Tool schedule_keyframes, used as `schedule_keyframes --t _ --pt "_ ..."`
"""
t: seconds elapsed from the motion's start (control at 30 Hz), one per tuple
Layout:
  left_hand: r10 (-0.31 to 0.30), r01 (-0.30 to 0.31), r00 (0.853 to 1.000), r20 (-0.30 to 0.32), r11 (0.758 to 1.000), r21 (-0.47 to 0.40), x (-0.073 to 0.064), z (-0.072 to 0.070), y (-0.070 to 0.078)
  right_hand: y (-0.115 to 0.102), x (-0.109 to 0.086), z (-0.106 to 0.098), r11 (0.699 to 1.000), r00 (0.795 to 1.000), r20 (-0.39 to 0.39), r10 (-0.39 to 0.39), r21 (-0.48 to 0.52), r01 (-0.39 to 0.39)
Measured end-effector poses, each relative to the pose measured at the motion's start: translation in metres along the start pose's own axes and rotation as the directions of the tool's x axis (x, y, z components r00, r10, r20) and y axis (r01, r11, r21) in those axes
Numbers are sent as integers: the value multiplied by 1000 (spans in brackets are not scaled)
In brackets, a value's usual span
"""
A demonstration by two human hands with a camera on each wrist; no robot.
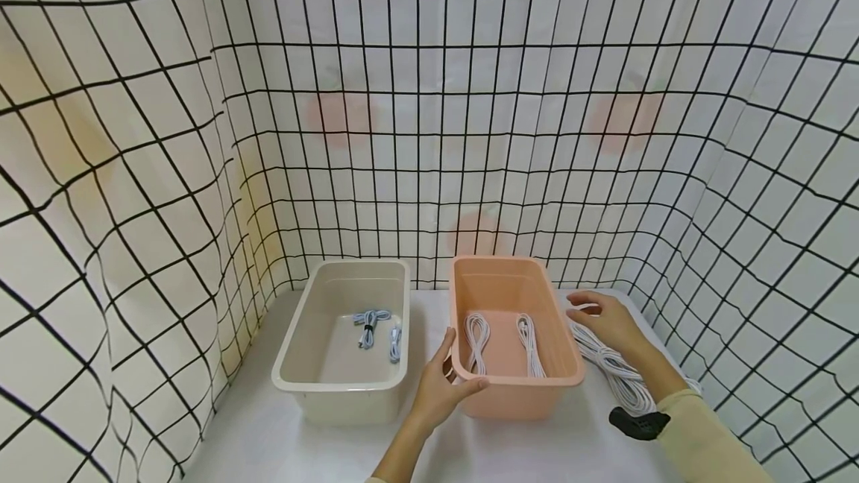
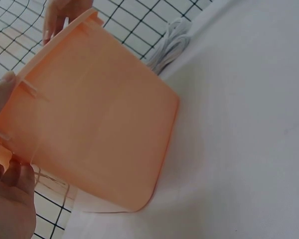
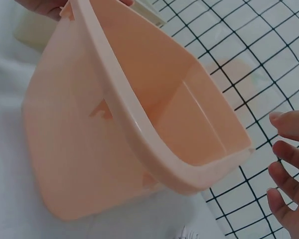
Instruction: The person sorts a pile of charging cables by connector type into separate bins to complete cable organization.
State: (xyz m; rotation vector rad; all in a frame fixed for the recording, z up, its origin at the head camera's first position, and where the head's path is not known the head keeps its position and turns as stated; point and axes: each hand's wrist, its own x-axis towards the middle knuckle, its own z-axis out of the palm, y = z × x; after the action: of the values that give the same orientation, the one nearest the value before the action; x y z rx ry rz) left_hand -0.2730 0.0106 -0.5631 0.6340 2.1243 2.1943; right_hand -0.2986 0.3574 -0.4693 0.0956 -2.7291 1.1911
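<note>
My left hand (image 1: 436,392) grips the near-left corner of a peach plastic bin (image 1: 517,401), thumb on the rim and fingers tucked under it in the left wrist view. Inside the bin lie two coiled white cables (image 1: 530,349), apart from each other. Over the bin's right side, my right hand (image 1: 607,319) hovers with loosely bent, spread fingers; the right wrist view shows nothing in its fingers (image 3: 289,154). Below and beside that hand, a pile of coiled white cables (image 1: 620,375) lies on the table, partly hidden by the forearm.
A cream bin (image 1: 349,397) stands to the left, holding several light-blue bundled cables (image 1: 367,328). Black wire grid panels (image 1: 429,133) enclose the white-covered table (image 1: 268,446) at the back and both sides.
</note>
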Motion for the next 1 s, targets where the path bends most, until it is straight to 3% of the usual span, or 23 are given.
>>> schedule_keyframes --t 0.43,0.7,1.0 --pt "-12 12 1000 -4 1000 -14 0 0 -1 21 -18 -12 998 999 -5 54 -31 -54" --pt "-16 16 1000 -2 1000 -3 -1 1 -3 52 -27 -23 997 997 6 72 -3 -72" --pt "-11 11 1000 -2 1000 -6 0 0 -1 89 -36 -32 987 997 -64 34 -152 -43"
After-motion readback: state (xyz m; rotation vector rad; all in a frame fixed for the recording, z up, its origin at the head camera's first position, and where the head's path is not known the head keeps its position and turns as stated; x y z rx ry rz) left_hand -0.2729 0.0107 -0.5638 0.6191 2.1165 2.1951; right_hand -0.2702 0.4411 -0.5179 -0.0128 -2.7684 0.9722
